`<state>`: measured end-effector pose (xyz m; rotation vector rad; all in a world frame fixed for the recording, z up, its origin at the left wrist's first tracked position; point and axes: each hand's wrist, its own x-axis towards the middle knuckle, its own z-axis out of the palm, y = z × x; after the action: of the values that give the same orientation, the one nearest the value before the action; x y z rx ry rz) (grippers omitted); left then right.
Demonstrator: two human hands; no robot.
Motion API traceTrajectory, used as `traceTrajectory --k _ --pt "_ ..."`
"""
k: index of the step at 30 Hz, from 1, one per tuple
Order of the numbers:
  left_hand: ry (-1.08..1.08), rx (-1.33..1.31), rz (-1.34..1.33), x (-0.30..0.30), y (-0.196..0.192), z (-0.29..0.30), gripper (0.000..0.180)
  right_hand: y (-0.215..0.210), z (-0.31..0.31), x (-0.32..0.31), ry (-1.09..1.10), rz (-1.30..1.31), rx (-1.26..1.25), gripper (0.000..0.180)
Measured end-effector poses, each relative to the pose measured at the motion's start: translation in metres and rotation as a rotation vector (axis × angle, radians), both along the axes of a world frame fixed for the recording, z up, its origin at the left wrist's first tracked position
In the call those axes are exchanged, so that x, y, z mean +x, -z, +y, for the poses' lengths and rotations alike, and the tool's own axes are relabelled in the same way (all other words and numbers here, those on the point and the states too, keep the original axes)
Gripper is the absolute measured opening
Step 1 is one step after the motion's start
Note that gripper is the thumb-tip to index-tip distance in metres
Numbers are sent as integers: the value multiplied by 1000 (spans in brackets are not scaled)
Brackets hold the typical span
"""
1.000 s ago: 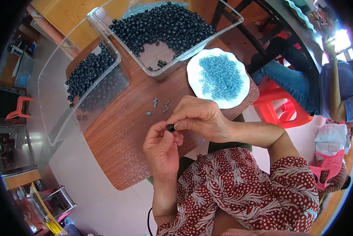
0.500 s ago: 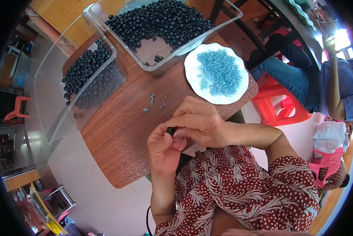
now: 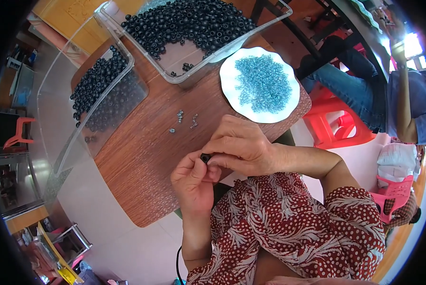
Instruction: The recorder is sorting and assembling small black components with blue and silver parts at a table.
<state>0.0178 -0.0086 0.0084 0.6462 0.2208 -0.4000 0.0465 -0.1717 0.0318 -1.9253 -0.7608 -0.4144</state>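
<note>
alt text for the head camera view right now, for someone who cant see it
A person's left hand and right hand hold a small black bead together at a brown table. Beyond are two clear bins of black beads and a scalloped white plate of tiny blue beads.

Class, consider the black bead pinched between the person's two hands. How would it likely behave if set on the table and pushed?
The black bead would probably roll, since its outline looks rounded and the table looks flat. It is likely light, being small beside the left hand and right hand. It seems stiff: no squashing shows where they pinch it.
</note>
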Motion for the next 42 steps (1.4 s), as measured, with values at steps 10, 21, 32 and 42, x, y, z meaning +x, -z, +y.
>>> traceTrajectory --k 10,21,32,42 --pt "-48 158 14 3 8 7 21 7 0 2 -5 -154 -112 30" --pt "155 -145 -11 24 8 6 29 -14 -9 15 -99 -86 -88 32" --pt "213 99 -212 52 4 14 28 -92 -61 130 219 -83 -270 13" --pt "64 55 -253 73 11 25 28 -27 -35 252 72 -115 -835 4"
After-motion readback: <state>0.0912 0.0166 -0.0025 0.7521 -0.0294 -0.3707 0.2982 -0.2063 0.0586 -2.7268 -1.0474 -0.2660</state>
